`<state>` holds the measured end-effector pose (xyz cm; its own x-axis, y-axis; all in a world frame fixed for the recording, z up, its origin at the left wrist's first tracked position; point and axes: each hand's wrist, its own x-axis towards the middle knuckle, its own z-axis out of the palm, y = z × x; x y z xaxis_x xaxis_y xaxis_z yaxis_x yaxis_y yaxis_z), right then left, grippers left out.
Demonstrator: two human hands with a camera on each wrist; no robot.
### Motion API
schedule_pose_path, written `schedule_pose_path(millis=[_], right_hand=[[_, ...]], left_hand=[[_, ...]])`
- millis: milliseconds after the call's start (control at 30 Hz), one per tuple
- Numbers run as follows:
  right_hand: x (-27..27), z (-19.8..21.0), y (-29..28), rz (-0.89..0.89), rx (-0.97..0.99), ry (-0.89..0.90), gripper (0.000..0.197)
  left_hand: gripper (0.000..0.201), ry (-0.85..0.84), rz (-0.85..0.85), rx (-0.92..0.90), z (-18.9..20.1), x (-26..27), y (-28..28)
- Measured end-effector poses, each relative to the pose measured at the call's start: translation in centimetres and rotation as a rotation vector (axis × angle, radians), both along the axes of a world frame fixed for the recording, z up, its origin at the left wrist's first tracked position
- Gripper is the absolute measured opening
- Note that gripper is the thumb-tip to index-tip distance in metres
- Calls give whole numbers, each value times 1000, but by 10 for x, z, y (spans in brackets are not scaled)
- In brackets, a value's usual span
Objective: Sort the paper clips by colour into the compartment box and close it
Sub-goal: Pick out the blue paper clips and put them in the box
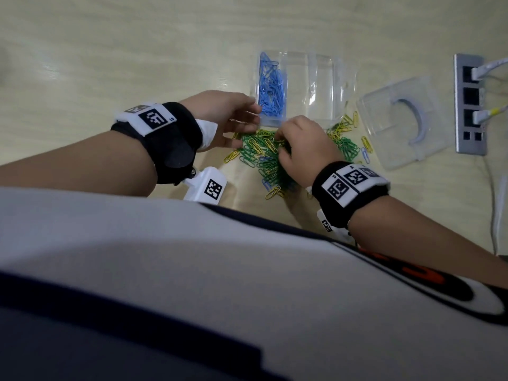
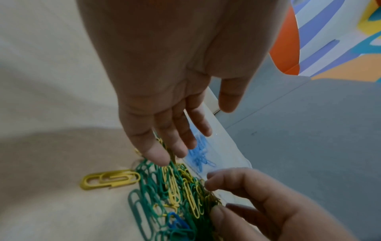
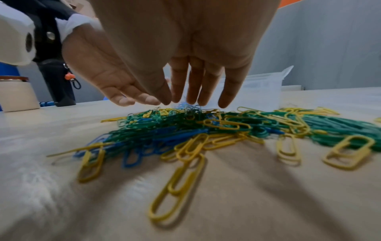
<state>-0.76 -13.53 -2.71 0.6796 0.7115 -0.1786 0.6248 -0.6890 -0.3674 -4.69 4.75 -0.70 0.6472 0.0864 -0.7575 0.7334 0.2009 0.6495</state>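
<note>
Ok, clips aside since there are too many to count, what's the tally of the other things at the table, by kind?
Compartment box: 1
Loose lid: 1
Hands: 2, left hand and right hand
Socket panel: 1
Total: 5

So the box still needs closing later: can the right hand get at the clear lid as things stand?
Probably yes. The clear lid lies uncovered on the table to the right of the compartment box, and nothing stands between it and the right hand.
</note>
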Motion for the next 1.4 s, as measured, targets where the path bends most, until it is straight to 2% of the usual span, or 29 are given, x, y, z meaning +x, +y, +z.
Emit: schedule_pose_path(millis=[167, 267, 433, 567, 700, 900, 1133, 1267, 1333, 1400], right_hand=[[0, 2, 0, 56, -77, -42, 25], [-6, 0, 6, 119, -203, -86, 30], [-9, -2, 13, 45, -235, -120, 25], [-4, 1, 11, 18, -199, -89, 20], [4, 9, 1, -97, -92, -37, 13], [6, 13, -6, -255, 138, 94, 15], [5, 14, -7, -359, 270, 141, 12], [3, 15, -6, -344, 280, 152, 9], [4, 16, -6, -360, 243, 77, 8], [6, 15, -8, -350, 98, -45, 12]], left_hand=[[19, -47, 51, 4, 2, 4, -1], [17, 1, 6, 41, 1, 4, -3], [21, 104, -65, 49, -6, -2, -10], [27, 123, -91, 41, -8, -4, -14], [29, 121, -92, 31, -9, -4, -16], [36, 122, -103, -5, -7, -2, -26], [40, 105, -83, -14, -5, 0, -37], [44, 103, -76, -40, -1, 1, -40], [45, 104, -82, -39, -1, 2, -42], [44, 109, -82, -14, -2, 2, -43]])
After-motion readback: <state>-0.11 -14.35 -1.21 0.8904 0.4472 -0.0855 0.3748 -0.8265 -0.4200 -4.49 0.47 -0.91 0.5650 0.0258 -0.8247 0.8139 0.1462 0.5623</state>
